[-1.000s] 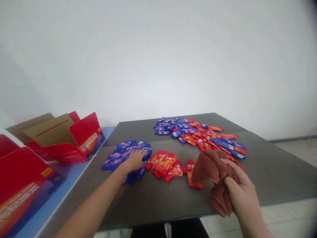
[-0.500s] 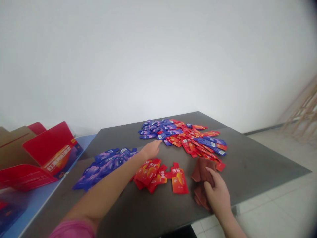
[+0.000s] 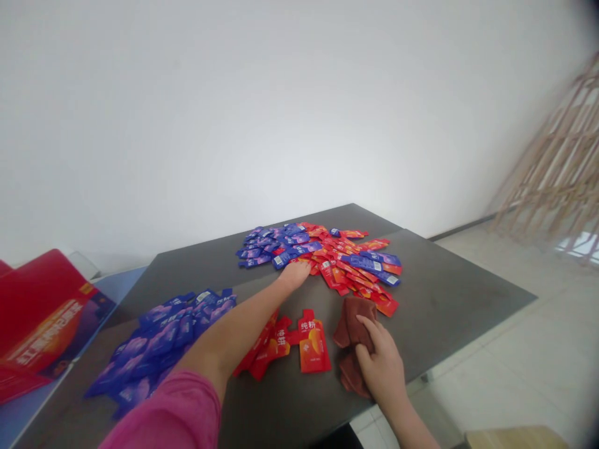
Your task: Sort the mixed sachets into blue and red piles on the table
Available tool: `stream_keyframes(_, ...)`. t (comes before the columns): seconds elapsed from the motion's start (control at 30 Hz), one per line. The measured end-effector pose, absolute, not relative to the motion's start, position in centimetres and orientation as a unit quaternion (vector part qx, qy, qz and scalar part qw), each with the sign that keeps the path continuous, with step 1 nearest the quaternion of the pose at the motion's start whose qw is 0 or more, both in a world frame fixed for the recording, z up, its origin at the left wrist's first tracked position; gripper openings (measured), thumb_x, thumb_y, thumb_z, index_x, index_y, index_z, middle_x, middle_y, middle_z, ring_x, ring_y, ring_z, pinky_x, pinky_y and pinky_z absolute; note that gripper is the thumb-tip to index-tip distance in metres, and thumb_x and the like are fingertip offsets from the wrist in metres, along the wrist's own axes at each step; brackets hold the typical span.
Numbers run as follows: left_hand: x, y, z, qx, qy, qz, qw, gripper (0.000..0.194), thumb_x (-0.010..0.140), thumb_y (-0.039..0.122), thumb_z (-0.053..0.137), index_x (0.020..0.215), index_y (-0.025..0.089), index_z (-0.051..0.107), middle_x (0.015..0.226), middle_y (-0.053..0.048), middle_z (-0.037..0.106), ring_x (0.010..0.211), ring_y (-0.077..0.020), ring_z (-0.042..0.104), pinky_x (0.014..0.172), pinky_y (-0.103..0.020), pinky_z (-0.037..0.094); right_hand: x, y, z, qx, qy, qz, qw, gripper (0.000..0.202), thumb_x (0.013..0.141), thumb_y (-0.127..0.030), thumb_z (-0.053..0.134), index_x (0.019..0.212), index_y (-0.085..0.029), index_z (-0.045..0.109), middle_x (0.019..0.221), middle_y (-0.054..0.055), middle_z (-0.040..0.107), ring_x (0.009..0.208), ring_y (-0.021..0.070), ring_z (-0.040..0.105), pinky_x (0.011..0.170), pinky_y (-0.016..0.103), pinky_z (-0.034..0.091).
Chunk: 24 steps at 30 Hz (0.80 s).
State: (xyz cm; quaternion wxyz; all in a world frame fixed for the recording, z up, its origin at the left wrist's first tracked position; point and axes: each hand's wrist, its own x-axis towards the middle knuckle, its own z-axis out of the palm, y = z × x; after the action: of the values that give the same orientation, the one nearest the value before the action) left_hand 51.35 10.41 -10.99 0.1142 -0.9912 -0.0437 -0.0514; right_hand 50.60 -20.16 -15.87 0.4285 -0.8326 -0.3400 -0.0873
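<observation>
My left hand (image 3: 297,273) is stretched out to the front edge of a mixed heap of blue pouches (image 3: 262,249) and red pouches (image 3: 334,280). Its fingertips touch the sachets there, but they are blurred, and whether they grip one cannot be made out. A folded brown cloth (image 3: 352,321) lies near the table's right front edge, with my right hand (image 3: 381,358) closed over its side. Between the hands lies a flat red pouch (image 3: 314,349). More red pouches (image 3: 269,349) sit stacked beside it, partly hidden by my left forearm. Another group of blue pouches (image 3: 163,340) spreads to the left.
The dark table (image 3: 449,284) stands against a white wall. At the left, a red printed box (image 3: 51,324) rests on a blue surface (image 3: 124,284). Wooden slats (image 3: 556,162) lean at the far right, and a wooden top (image 3: 515,438) shows below.
The camera view has turned right, shifting everything leftward. My left hand has moved right along the heap's front edge, toward the red pouches. My right hand stays on the cloth.
</observation>
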Motion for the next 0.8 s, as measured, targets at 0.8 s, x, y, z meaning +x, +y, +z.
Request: stream_keyframes(0.8,37.3,4.9,-6.4,-0.985,-0.005,-0.167,0.033,0.037,0.095,0.017,0.039,0.127,0.014,0.057,0.132,-0.015,0.060,0.115,-0.0247,0.061,0.096,-0.039,0.048,51.3,-20.2,-13.9,-0.793,-0.271,0.004,0.545,0.049,0.072,-0.022,0.048,0.120,-0.020,0.061,0.125,0.009,0.061,0.118,0.0284,0.054,0.103,0.046,0.039)
